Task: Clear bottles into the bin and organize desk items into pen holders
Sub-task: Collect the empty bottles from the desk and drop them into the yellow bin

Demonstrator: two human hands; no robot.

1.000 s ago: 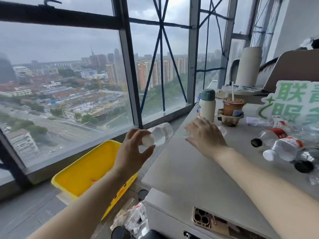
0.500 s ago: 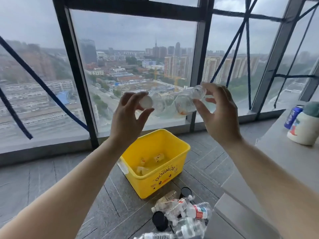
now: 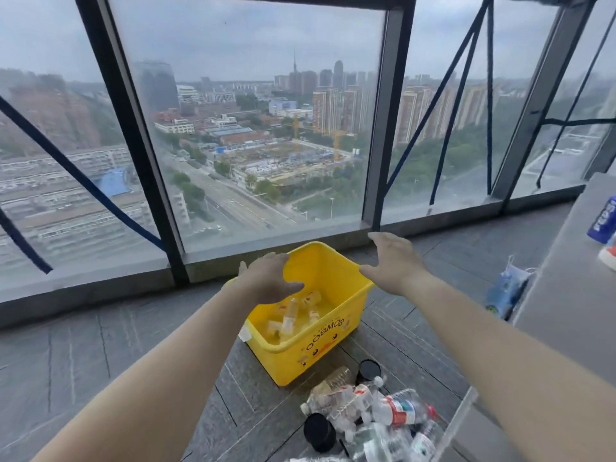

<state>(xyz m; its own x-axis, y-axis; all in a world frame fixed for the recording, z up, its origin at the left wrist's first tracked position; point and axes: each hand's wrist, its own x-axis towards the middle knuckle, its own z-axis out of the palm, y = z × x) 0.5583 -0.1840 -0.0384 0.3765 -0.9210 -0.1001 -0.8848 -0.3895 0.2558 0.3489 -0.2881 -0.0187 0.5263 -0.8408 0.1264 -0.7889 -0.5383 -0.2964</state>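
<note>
- Both clear bottles held up a half second ago are gone from the hands; left hand and right hand now hang lower, over the yellow bin at frame centre.
- Left hand: fingers spread, palm down, holds nothing. Right hand: same, fingers straight, nothing in it.
- Several small clear bottles lie on the bin floor, below and between the hands; cannot tell which two are the new ones.
- Judgement: drop just made, this pair is binned, hands free for the next pick.
- Loose pile of plastic bottles lies on the floor at lower centre-right, just in front of the bin, with a black cap-like disc at its left edge. Not binned yet.
- Grey desk shows only as a strip at the right edge, blue can on it; pen holders not in view.
- Blue bag sits on the floor against the desk side.
- Judgement: bottle clearing partway, desk organizing not visibly begun.
</note>
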